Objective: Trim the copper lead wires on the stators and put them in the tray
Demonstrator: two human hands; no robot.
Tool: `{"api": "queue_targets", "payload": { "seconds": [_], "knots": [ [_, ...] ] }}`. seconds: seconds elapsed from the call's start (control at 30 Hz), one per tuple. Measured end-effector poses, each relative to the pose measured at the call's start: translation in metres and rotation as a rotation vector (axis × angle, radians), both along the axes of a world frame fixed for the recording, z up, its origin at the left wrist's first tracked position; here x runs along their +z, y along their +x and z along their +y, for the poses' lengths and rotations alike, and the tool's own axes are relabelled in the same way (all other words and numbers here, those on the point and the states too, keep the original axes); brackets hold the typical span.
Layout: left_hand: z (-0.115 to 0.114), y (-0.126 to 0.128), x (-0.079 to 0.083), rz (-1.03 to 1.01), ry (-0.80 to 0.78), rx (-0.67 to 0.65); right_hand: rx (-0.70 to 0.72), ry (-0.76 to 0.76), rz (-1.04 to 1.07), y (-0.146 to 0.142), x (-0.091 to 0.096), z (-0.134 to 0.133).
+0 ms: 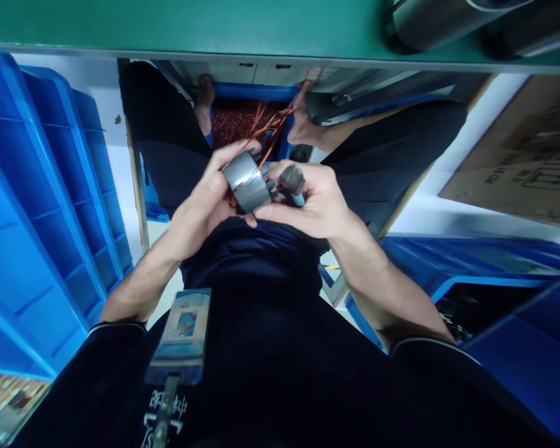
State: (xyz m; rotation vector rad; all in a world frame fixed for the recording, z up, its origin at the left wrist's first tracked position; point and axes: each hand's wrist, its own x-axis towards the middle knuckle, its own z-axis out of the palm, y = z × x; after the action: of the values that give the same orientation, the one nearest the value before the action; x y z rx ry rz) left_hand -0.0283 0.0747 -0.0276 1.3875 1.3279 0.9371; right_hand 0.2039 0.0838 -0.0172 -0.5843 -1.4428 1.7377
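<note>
Nearest the camera, a dark garment fills the lower frame, with a badge card (pixel 185 333) hanging at the chest. Above it, the left hand (pixel 205 199) wraps closed around a grey cylindrical metal core (pixel 247 182), held over the lap in mid-frame. The right hand (pixel 315 202) is closed on a dark tool handle (pixel 292 182), its end just beside the core; copper wire strands (pixel 266 127) extend from the core away from the camera. At left, stacked blue plastic crates (pixel 51 205) stand on edge; their contents are not visible. At right, a blue bin (pixel 494 292) holds dark parts too blurred to identify. Farther off, between the knees, a blue tray (pixel 249 118) contains reddish-brown copper scrap, with bare feet (pixel 308 121) at its sides. A cardboard box (pixel 522 155) sits at far right. Farthest, a green table edge (pixel 214 31) spans the top.
</note>
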Motion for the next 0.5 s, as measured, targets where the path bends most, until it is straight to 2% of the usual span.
{"api": "queue_targets", "payload": {
  "seconds": [0.13,0.27,0.37,0.5],
  "knots": [
    [0.006,0.005,0.02,-0.074,-0.034,0.01,-0.056,0.208,-0.239,0.006,0.033,-0.002],
    [0.01,0.008,0.032,-0.136,-0.064,0.025,-0.14,0.333,-0.452,0.016,0.06,-0.013],
    [0.004,0.01,0.039,-0.181,-0.098,0.043,-0.15,0.375,-0.608,0.024,0.068,-0.022],
    [-0.027,0.013,0.044,-0.313,-0.142,0.039,-0.149,0.448,-0.676,0.027,0.071,-0.028]
  ]
}}
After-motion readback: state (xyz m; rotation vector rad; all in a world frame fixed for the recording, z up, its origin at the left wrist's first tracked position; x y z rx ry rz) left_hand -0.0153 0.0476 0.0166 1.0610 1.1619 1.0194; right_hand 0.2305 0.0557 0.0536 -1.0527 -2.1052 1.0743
